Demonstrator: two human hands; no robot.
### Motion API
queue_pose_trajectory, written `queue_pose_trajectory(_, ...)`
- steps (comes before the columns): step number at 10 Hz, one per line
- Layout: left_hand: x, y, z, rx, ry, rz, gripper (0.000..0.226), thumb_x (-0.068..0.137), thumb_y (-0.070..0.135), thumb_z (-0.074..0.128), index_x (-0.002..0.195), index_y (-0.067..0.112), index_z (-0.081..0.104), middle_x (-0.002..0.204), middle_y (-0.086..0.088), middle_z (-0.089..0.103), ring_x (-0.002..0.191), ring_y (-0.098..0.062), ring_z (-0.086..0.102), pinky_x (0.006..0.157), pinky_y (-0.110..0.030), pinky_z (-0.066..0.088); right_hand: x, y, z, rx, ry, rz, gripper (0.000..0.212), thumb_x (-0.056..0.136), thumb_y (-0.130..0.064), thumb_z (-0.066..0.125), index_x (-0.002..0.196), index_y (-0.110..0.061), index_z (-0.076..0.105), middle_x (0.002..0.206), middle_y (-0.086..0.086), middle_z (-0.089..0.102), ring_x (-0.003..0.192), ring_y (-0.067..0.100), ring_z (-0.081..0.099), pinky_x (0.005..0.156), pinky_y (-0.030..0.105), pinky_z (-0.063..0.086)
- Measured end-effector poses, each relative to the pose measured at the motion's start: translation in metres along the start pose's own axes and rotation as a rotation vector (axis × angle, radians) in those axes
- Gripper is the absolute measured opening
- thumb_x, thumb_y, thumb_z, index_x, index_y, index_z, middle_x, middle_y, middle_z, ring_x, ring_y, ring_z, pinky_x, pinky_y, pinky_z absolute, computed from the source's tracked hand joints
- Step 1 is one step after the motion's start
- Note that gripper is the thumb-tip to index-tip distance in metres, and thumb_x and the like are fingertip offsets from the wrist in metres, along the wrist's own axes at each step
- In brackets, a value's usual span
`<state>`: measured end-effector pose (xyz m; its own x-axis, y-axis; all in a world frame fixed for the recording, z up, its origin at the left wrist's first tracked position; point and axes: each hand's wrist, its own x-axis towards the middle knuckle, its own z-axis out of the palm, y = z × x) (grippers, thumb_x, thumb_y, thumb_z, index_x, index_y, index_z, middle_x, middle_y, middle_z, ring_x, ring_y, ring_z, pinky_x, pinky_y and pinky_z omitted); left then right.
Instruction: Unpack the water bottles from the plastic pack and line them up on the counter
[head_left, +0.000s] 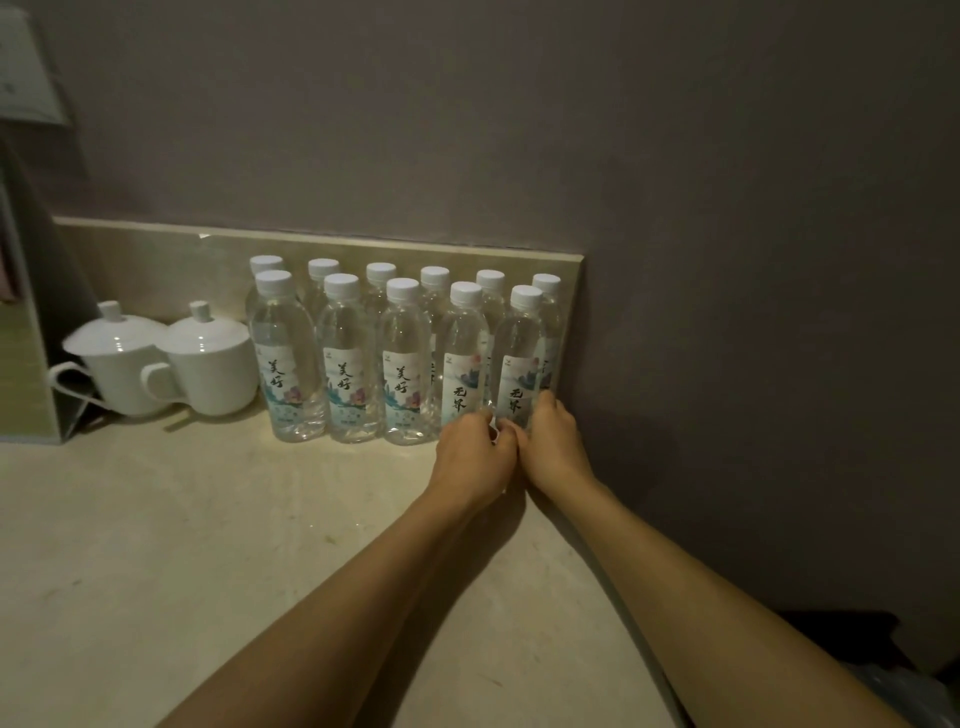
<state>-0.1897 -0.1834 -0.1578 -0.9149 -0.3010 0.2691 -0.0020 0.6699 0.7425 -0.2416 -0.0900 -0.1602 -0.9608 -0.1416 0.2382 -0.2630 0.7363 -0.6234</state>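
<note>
Dimly lit beige counter (156, 545), grey wall (519, 130), left hand (475, 457) and right hand (553, 449) curled around front bottle (519, 358) base.

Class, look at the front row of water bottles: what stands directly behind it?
Behind the front row of bottles stands a second row of bottles against the backsplash. Mostly their white caps show; their labels are largely covered by the front bottles.

The bottles (405, 364) are clear, glossy plastic with smooth white plastic caps (403, 289) and printed paper-like labels (401, 384). The two lidded cups (208, 358) look like glazed white ceramic, shiny and smooth. The surface (182, 545) is pale polished stone with faint marks, its low backsplash (156, 265) looks the same, and the wall (727, 208) is matt grey.
</note>
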Motion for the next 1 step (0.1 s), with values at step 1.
queue_pose_trajectory(1, -0.0017, 0.0021, -0.002, -0.043, -0.008, -0.012, 0.025, 0.097, 0.023, 0.052, 0.1, 0.006, 0.07, 0.096, -0.011, 0.073, 0.092, -0.027, 0.066, 0.083, -0.038, 0.053, -0.001, -0.0005, -0.0028, 0.019, 0.0, 0.012, 0.049, 0.091, -0.035, 0.061, 0.125, -0.003, 0.046, 0.129, 0.018, 0.05, 0.118, 0.037, 0.051, 0.094, 0.043, 0.047)
